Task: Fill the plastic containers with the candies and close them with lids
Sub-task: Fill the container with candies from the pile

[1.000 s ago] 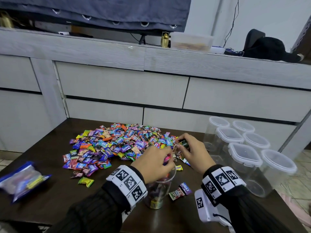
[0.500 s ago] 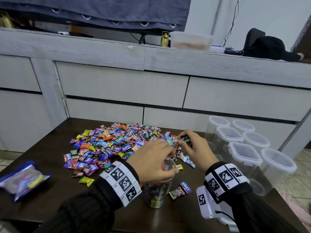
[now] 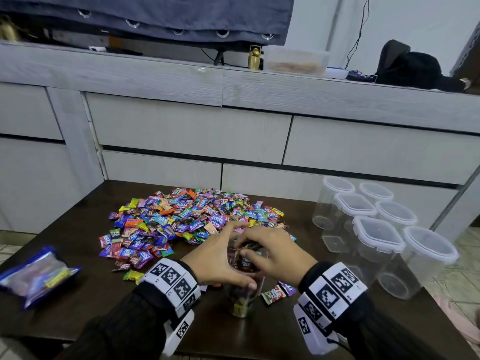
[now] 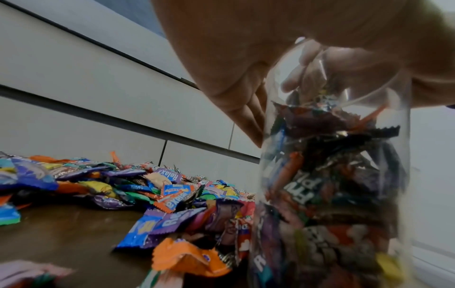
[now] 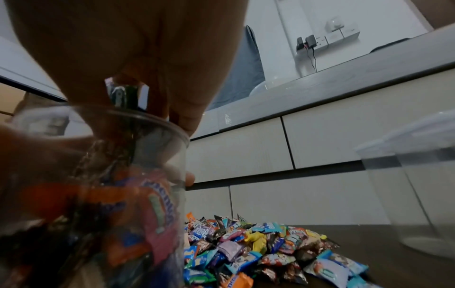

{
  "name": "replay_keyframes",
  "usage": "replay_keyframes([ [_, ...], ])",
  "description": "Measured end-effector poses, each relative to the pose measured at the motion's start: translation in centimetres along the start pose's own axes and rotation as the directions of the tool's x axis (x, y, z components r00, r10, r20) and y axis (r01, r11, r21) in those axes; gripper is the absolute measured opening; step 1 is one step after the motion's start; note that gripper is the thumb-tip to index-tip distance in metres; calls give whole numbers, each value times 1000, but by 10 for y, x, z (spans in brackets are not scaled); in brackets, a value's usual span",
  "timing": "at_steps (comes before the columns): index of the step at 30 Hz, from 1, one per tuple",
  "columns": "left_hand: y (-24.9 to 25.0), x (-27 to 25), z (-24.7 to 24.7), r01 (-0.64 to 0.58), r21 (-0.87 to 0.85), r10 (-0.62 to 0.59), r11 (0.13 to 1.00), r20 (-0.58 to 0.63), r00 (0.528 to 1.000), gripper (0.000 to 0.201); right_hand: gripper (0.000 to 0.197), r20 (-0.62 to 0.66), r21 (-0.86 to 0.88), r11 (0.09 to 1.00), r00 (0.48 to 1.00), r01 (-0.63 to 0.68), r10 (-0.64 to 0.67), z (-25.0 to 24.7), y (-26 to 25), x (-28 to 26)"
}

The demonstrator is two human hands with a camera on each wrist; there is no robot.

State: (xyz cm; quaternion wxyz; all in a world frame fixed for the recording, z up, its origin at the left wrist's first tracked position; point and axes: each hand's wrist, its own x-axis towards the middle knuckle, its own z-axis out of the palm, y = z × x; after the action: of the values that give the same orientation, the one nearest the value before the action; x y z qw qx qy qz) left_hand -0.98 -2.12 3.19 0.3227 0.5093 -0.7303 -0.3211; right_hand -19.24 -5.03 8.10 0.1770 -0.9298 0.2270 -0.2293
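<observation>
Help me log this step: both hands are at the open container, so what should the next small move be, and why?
Probably let the right hand drop its candies into the open container, then reach back to the candy pile. The left hand already steadies the rim, the right fingers pinch wrappers over the mouth, and the left wrist view shows space below the rim.

On my dark table (image 3: 78,229) a blue-edged plastic bag (image 3: 36,275) lies at the left edge. Beyond me stands a grey cabinet (image 3: 233,118); on top sit a brass figurine (image 3: 254,58), a plastic tub (image 3: 294,61) and a black cap (image 3: 413,66).
</observation>
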Motion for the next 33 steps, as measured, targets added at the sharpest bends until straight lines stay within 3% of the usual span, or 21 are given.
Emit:
replay_keyframes([
  [6,-10,-4,7,0,-181,-16,984,-84,996,112,37,166,-119,993,986,-14,33,-9,-6,9],
  [9,-13,-8,15,4,-243,-32,970,-112,993,101,39,198,-74,996,978,-45,59,-12,-9,12],
  [11,-12,-9,19,2,-265,-36,964,-123,992,92,28,119,66,994,990,-86,78,-14,-10,10],
  [13,-12,-8,18,13,-268,-45,963,-116,992,90,14,-115,157,979,982,-129,148,-16,-5,5],
  [15,-12,-7,14,30,-244,-52,969,-84,995,88,17,-305,127,947,897,-294,320,-16,11,-5],
  [16,-12,-6,12,37,-234,-55,972,-67,996,87,25,-300,98,896,846,-432,441,-15,21,-13],
  [18,-13,-7,7,49,-231,-61,972,-44,997,86,57,-91,-61,716,718,-695,690,-4,43,-32],
  [20,-14,-9,3,53,-246,-64,968,-39,997,86,86,133,-263,563,548,-784,826,17,58,-52],
  [21,-15,-10,2,53,-254,-65,966,-39,997,86,91,196,-298,519,480,-801,855,28,63,-59],
  [23,-15,-12,1,52,-261,-65,964,-41,997,85,88,262,-259,488,425,-834,866,45,69,-65],
  [26,-17,-12,1,43,-274,-58,961,-49,997,83,72,226,-214,507,463,-835,857,58,78,-53],
  [30,-20,-12,2,34,-294,-51,955,-51,997,83,44,126,-232,597,585,-768,801,71,91,-31],
  [33,-21,-11,4,27,-308,-48,951,-61,997,82,40,93,-274,634,636,-723,766,77,97,-15],
])
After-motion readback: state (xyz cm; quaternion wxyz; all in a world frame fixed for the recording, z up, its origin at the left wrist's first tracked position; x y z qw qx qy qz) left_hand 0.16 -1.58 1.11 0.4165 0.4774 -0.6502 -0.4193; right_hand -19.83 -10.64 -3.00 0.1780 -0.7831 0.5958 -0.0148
